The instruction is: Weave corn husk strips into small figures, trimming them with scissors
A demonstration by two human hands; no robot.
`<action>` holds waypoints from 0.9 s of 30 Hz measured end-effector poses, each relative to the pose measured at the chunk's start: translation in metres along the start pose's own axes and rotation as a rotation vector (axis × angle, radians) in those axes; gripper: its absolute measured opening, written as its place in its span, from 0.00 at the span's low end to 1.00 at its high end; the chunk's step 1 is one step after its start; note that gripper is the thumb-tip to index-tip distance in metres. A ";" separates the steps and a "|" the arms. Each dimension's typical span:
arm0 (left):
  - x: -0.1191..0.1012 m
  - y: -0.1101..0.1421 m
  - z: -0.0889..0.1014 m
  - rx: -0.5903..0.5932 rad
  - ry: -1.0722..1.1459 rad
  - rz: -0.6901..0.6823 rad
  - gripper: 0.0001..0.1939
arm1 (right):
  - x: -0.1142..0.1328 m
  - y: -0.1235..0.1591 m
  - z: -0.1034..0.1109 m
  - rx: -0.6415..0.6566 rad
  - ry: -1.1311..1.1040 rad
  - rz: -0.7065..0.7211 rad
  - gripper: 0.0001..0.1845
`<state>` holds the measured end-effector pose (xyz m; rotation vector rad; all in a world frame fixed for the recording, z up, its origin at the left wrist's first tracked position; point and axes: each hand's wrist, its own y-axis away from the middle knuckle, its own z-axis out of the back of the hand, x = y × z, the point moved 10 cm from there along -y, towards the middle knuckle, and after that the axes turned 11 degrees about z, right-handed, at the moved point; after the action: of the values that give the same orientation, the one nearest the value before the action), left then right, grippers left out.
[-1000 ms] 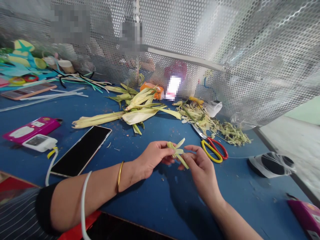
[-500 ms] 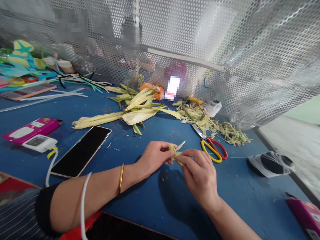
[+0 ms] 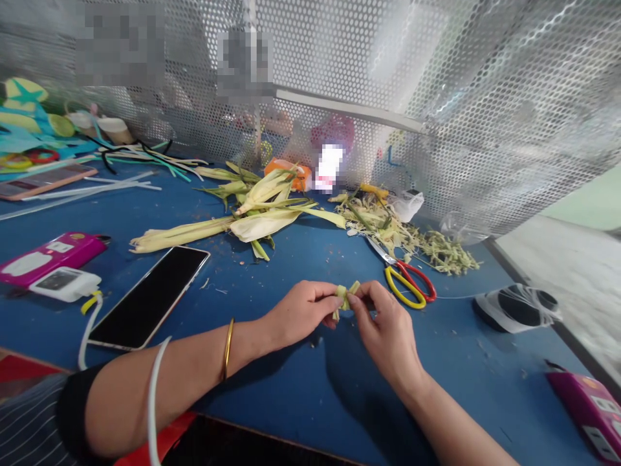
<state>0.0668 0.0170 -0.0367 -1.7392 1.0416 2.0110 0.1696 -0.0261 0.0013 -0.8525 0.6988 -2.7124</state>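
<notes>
Between both hands, over the blue table [image 3: 286, 395], is a small folded piece of pale green corn husk [image 3: 345, 299]. My left hand [image 3: 306, 312] pinches it from the left, thumb against forefinger. From the right, my right hand [image 3: 383, 323] grips its other side between thumb and fingertips. Short strips of the husk stick out above and below the fingers. Red-and-yellow scissors [image 3: 408, 281] lie partly open just beyond my right hand. A pile of long corn husks [image 3: 266, 220] rests farther back, and husk scraps [image 3: 388, 223] are heaped to its right.
A black phone [image 3: 152, 294] and a magenta power strip [image 3: 58, 255] with a white charger [image 3: 65, 283] lie left. At right are a thread spool [image 3: 517, 307] and another magenta power strip [image 3: 587, 408]. Behind stands a perforated metal screen [image 3: 339, 58]. A white cable [image 3: 154, 395] crosses my left forearm.
My right fingers have shifted to a pinch at the upper right of the corn husk, whose long upper strip now looks shorter and folded. The whole view has shifted slightly.
</notes>
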 end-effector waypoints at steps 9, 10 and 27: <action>0.011 -0.006 0.004 -0.062 0.070 0.033 0.04 | -0.021 0.008 -0.028 -0.010 -0.562 -0.340 0.13; 0.015 -0.007 0.005 -0.072 0.135 0.069 0.05 | -0.022 0.009 -0.030 -0.020 -0.614 -0.369 0.14; 0.028 -0.007 0.025 -0.176 0.459 0.238 0.11 | -0.016 0.001 -0.022 0.013 -0.908 -0.330 0.11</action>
<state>0.0461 0.0322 -0.0650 -2.3451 1.2913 1.9288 0.1691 -0.0133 -0.0228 -2.1131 0.3394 -2.1507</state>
